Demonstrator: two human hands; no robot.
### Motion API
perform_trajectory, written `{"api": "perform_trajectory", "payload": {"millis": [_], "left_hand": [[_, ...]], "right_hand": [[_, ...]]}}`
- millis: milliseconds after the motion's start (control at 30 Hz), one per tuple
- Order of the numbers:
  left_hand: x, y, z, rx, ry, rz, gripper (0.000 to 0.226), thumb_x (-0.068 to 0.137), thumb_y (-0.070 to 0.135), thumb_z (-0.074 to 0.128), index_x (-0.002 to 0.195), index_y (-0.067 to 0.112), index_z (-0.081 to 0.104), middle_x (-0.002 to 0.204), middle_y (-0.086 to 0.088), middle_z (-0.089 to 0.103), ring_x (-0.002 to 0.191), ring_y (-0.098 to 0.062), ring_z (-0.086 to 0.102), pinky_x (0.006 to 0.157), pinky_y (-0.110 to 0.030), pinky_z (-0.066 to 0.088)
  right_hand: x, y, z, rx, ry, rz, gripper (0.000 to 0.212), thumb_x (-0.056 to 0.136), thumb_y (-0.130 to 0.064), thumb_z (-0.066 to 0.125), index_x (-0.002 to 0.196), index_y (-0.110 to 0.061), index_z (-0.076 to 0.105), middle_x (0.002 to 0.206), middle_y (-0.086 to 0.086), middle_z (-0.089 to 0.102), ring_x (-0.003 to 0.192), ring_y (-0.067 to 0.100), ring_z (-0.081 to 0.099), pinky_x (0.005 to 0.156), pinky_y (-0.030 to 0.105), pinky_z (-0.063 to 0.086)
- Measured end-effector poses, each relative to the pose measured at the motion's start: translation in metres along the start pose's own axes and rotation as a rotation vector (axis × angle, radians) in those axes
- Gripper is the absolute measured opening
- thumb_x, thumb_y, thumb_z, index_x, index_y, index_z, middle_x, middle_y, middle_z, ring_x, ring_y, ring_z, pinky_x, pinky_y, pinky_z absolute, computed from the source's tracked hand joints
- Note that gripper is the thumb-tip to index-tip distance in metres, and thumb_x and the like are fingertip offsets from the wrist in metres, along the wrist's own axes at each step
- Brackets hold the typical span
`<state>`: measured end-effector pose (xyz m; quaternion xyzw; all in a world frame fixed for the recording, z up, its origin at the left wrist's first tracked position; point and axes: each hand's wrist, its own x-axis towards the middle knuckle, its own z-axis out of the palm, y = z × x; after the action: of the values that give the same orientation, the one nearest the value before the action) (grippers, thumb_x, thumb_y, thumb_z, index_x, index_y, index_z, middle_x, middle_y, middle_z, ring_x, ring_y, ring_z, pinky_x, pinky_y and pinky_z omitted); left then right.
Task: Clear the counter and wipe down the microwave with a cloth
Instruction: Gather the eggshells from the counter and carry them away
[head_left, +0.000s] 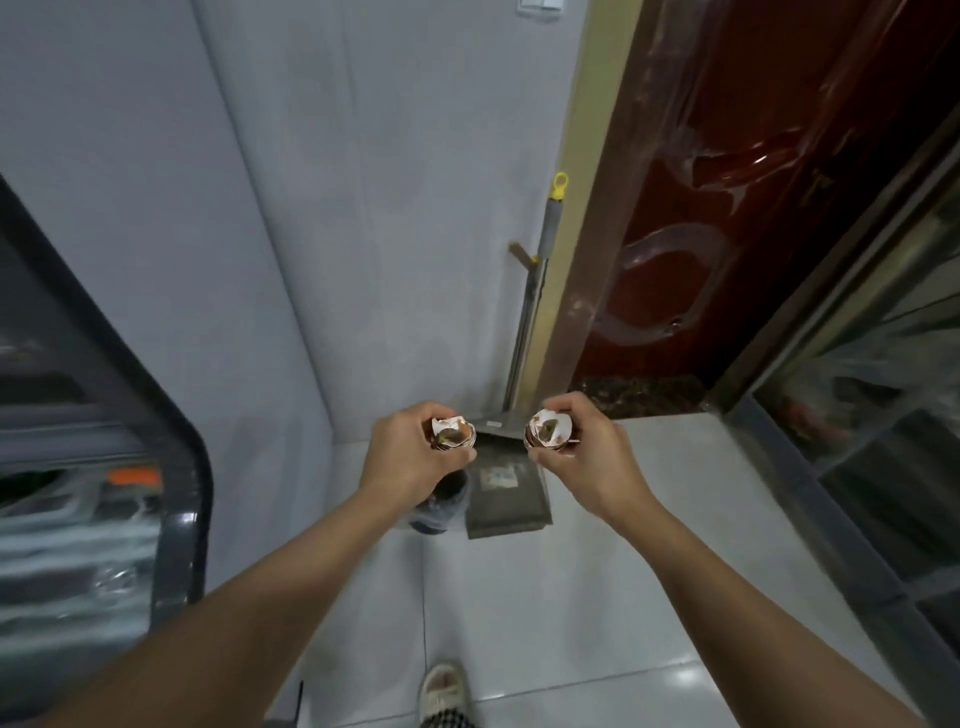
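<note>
Two paper cups, one (453, 434) gripped in left hand (410, 460), one (548, 430) gripped in right hand (589, 452), dustpan (506, 499) on floor at 12 o'clock, one slipper (445, 693) at 6.

We see dim, even indoor light. Glare streaks the glossy dark red door (737, 171) and the pale floor tiles (685, 675). Wide-angle distortion bends edges; the left side is blurred.

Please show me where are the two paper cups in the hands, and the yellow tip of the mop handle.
left paper cup (453, 434): head view, on its open mouth.
right paper cup (548, 430): head view, on its open mouth.
yellow tip (559, 186): head view, on the loop's rim.
</note>
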<state>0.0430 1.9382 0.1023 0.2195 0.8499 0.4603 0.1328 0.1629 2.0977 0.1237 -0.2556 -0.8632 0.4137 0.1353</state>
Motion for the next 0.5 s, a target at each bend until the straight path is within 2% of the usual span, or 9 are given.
{"api": "perform_trajectory", "payload": {"millis": [133,233,333,367,433,500], "left_hand": [[0.044,-0.021,0.004,-0.003,0.052,-0.044,0.028,0.062,0.022,0.085,0.085,0.029,0.069,0.078,0.012,0.069,0.071,-0.008,0.064,0.066,-0.019,0.049],[0.087,-0.038,0.006,-0.008,0.076,-0.087,0.029,0.063,0.021,0.084,0.085,0.03,0.067,0.078,0.015,0.068,0.073,-0.006,0.064,0.065,-0.011,0.045],[0.129,-0.057,0.01,0.008,0.103,-0.128,0.03,0.063,0.021,0.084,0.089,0.025,0.069,0.078,0.014,0.067,0.073,-0.006,0.063,0.064,-0.006,0.041],[0.141,-0.063,0.011,0.018,0.099,-0.144,0.03,0.063,0.021,0.084,0.088,0.025,0.068,0.077,0.014,0.066,0.072,-0.005,0.062,0.064,-0.006,0.04],[0.163,-0.075,0.012,0.038,0.086,-0.181,0.03,0.062,0.021,0.084,0.083,0.031,0.065,0.076,0.017,0.065,0.071,0.001,0.06,0.064,-0.009,0.042],[0.183,-0.09,0.015,0.056,0.09,-0.202,0.031,0.061,0.026,0.085,0.081,0.035,0.063,0.077,0.017,0.067,0.072,0.001,0.062,0.068,-0.018,0.047]], "right_hand": [[0.058,0.013,0.023,-0.014,-0.075,-0.025,0.037,0.074,-0.017,0.078,0.101,-0.028,0.054,0.086,-0.018,0.059,0.081,0.002,0.06,0.064,0.008,0.044],[0.108,0.023,0.047,-0.026,-0.126,-0.022,0.039,0.076,-0.02,0.077,0.104,-0.031,0.053,0.091,-0.016,0.061,0.088,0.007,0.06,0.074,0.018,0.049],[0.157,0.032,0.069,-0.003,-0.176,-0.028,0.037,0.076,-0.016,0.076,0.103,-0.026,0.054,0.09,-0.013,0.061,0.082,0.003,0.06,0.066,0.007,0.045],[0.171,0.035,0.076,0.002,-0.186,-0.024,0.037,0.075,-0.015,0.077,0.103,-0.024,0.055,0.091,-0.011,0.063,0.083,0.003,0.061,0.065,0.007,0.045],[0.196,0.043,0.092,0.001,-0.209,-0.012,0.039,0.074,-0.016,0.078,0.104,-0.023,0.055,0.095,-0.007,0.064,0.087,0.01,0.062,0.071,0.016,0.05],[0.219,0.053,0.108,0.021,-0.229,0.007,0.04,0.073,-0.016,0.079,0.104,-0.023,0.055,0.095,-0.008,0.064,0.089,0.012,0.063,0.077,0.024,0.053]]}}
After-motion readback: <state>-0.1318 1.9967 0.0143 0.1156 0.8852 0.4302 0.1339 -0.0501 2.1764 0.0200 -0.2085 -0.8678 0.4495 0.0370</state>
